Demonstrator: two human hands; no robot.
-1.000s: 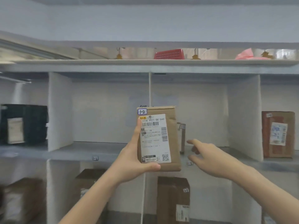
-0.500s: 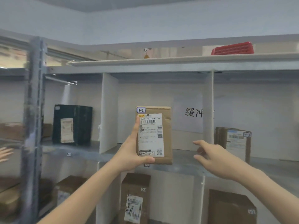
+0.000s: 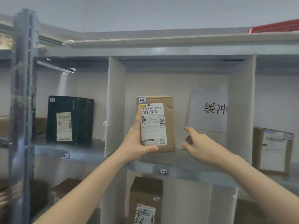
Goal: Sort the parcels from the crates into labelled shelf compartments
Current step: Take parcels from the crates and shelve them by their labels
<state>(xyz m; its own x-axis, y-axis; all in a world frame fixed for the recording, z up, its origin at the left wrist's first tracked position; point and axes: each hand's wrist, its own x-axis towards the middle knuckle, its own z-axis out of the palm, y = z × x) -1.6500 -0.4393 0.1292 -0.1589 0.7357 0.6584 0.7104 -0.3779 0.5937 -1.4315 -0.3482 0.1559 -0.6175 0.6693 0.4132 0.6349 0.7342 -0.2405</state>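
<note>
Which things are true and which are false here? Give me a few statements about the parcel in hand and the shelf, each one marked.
1. The left hand holds a brown parcel tagged 1-2. True.
2. The right hand grips that parcel too. False: it is open beside the parcel, apart from it, and holds nothing.
3. The edge label below the middle compartment reads 1-2. True.
4. The black parcel stands in the middle compartment. False: it stands in the left one, above the 1-1 label.
5. A paper sheet with printed characters hangs on the middle compartment's back wall. True.
</note>
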